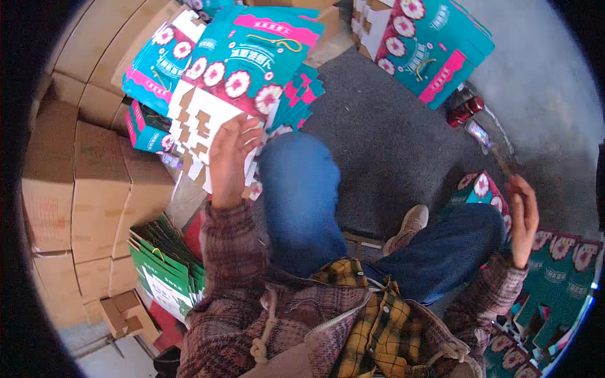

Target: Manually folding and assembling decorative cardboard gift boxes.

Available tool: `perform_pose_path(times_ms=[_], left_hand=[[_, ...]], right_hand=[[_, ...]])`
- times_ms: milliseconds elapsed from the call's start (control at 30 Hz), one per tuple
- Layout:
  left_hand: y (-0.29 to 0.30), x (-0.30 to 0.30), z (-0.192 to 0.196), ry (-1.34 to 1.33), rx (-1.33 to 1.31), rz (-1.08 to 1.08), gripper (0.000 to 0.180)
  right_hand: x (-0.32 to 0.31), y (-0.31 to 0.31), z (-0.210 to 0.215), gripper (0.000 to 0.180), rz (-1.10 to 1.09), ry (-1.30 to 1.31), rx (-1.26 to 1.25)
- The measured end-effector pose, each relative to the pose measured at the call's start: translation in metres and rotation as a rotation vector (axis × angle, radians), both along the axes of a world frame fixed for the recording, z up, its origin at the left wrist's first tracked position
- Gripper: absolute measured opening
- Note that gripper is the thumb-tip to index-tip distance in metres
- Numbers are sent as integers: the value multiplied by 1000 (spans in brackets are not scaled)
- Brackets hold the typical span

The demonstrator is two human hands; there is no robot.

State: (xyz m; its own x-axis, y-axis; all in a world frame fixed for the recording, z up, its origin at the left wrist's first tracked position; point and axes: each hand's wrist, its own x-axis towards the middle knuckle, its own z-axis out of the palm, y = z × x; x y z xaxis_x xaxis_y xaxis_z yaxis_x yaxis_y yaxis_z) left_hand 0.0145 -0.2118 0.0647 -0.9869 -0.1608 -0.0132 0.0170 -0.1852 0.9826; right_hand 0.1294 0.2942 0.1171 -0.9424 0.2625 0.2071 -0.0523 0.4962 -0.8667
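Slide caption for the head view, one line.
Left hand at the white flaps of stacked teal packaging, right hand out to the side, brown boxes at left.

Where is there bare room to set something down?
The widest free patch is the dark mat, bordered by the left teal stack, the upper-right teal stack and the shoe. Grey floor is bare right of the red container. Crowded: the left, with brown cartons and green bags, and the lower right, with teal packaging below the right hand.
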Motion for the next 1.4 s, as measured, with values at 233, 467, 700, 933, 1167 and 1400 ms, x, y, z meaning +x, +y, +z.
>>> perform_pose_path(times_ms=[233, 467, 700, 933, 1167, 1400], left_hand=[[-28, -82, -174, -372, 642, -123, 38], [6, -135, -218, -269, 1029, 419, 42], [-8, -136, -210, -214, 1169, 457, 42], [-26, -138, -160, -52, 1144, 453, 34], [-36, -116, -102, 89, 464, 449, 35], [42, -26, 7, 374, -188, 489, 36]], right_hand=[[-43, -61, -40, 29, 390, -253, 418], [-43, -83, -33, 29, 366, -275, 607], [-35, -63, -50, 26, 329, -310, 726], [-34, -48, -61, 26, 326, -358, 706], [-31, -23, -82, 28, 335, -308, 786], [-26, -18, -85, 28, 351, -304, 710]])
